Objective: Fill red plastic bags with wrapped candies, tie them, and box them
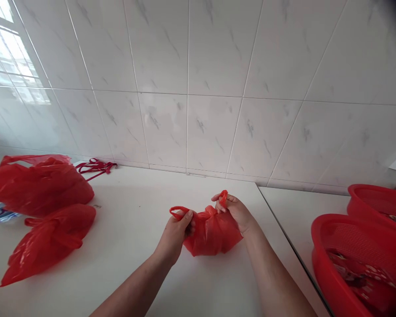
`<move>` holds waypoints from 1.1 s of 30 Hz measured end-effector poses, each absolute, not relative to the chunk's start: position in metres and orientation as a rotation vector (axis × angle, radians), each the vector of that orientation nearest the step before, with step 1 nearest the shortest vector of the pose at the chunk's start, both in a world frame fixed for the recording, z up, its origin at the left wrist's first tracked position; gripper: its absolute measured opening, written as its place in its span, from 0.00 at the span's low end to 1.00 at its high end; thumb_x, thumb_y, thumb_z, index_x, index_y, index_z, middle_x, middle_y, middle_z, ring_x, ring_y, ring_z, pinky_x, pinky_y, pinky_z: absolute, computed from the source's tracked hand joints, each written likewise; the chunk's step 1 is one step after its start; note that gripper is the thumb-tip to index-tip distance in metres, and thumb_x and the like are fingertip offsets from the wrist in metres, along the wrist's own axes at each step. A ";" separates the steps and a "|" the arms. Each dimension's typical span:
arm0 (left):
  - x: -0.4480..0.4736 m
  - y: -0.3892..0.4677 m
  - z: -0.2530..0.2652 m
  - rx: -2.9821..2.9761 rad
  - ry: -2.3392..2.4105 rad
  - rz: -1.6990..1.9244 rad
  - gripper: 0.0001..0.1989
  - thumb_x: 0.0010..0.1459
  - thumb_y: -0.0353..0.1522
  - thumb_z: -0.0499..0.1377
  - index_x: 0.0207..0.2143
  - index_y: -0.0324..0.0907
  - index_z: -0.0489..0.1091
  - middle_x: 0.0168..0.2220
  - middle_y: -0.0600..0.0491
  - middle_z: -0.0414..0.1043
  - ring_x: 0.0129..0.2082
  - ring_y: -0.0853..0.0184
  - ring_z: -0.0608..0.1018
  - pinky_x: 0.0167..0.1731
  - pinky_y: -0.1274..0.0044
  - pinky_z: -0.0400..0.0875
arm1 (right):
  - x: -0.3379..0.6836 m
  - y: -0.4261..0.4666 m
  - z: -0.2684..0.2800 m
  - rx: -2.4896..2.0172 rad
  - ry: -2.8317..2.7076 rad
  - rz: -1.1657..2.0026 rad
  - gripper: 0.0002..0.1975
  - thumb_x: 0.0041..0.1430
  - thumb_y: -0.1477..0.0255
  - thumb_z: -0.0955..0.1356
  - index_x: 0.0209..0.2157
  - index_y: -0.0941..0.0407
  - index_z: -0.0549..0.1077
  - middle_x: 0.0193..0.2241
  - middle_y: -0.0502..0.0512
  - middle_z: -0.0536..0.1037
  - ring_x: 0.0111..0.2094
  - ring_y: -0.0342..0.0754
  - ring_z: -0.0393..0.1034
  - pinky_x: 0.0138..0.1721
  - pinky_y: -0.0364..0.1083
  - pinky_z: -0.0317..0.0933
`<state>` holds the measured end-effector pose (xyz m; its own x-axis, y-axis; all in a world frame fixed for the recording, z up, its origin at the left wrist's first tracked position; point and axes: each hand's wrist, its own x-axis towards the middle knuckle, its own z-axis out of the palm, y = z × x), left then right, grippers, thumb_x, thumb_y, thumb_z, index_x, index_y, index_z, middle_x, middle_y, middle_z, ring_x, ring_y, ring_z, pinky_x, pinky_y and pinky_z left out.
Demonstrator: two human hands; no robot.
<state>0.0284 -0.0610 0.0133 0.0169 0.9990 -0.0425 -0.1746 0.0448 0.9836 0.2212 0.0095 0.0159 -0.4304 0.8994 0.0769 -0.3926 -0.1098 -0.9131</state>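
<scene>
A filled red plastic bag (213, 233) rests on the white table in front of me, its top gathered at the middle. My left hand (177, 232) is closed on the bag's left handle, a loop of which sticks out past the thumb. On the other side, my right hand (233, 210) grips the right handle, with a bit of red plastic rising above the fingers. Both hands sit close to the bag's upper corners. What the bag contains is hidden by the plastic.
Two more filled red bags, a large one (42, 187) and a smaller one (53, 240), lie at the left by a clear bottle (0, 211). Red ribbon (97, 166) lies near the tiled wall (214, 127). Red plastic baskets (320, 233) holding small packets stand right, beyond a table seam.
</scene>
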 end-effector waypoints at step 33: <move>0.058 -0.018 -0.009 1.544 1.261 1.245 0.15 0.60 0.39 0.49 0.42 0.42 0.69 0.31 0.51 0.76 0.29 0.66 0.77 0.30 0.75 0.71 | 0.225 0.020 0.002 -0.690 -1.362 1.781 0.09 0.52 0.66 0.66 0.27 0.58 0.73 0.23 0.51 0.68 0.30 0.44 0.64 0.37 0.45 0.58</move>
<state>0.0583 -0.0184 -0.0094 0.0324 0.9770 0.2108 0.2233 -0.2127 0.9513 0.2253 0.0202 0.0015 -0.5528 0.8326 0.0351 -0.2520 -0.1268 -0.9594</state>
